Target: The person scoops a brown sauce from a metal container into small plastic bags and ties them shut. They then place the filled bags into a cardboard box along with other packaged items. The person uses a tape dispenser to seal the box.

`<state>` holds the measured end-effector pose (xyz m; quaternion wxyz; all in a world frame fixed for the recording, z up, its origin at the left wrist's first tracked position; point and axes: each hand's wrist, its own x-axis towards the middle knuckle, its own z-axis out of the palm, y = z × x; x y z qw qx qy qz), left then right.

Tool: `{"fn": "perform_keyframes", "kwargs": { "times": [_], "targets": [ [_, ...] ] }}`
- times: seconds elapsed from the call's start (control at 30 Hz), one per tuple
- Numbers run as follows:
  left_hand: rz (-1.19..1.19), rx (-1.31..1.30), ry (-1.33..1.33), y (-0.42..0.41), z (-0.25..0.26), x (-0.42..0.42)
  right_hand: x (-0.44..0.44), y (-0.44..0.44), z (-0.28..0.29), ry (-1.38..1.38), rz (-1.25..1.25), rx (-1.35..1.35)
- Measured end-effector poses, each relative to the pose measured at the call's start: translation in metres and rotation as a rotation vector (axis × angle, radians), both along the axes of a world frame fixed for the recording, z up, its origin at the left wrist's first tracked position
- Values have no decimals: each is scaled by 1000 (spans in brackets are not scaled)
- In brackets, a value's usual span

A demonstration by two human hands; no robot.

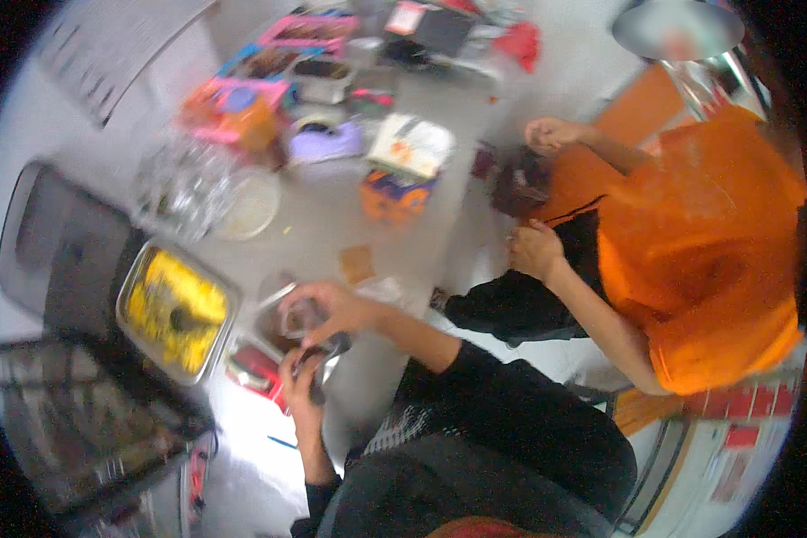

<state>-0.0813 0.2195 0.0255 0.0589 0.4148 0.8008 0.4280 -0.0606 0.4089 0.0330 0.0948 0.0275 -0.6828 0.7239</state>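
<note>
Both hands are close together over the grey table [323, 252], blurred by motion. My right hand [339, 311] curls around a dark, partly see-through object [307, 315]; its kind is unclear. Just below, my left hand [300, 387] has its fingers around a small dark object [317, 385], also too blurred to name. A red and clear container [259, 368] lies left of my left hand. Further left stands a metal tray [124, 302] of yellow material with a dark patch. A small brown square [356, 263] lies above my right hand.
A person in an orange top [706, 249] sits at the right, hands near the table edge. Beyond my hands stand a white-topped box [411, 144], a purple container [326, 140], clear plastic packaging [181, 181], a round pale lid [249, 205] and pink trays [309, 32]. A dark chair [74, 242] is left.
</note>
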Motion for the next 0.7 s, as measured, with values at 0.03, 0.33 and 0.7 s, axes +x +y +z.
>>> {"fn": "perform_keyframes", "kwargs": {
  "times": [0.03, 0.33, 0.7],
  "targets": [
    [25, -6, -56, -1, -1, 6, -2, -1, -5, -27, 23, -42],
    [149, 184, -218, -33, -11, 25, 11, -10, 8, -108, -13, 23],
    [753, 841, -965, -17, -65, 60, 31, -46, 10, -156, -96, -101]
  ]
}}
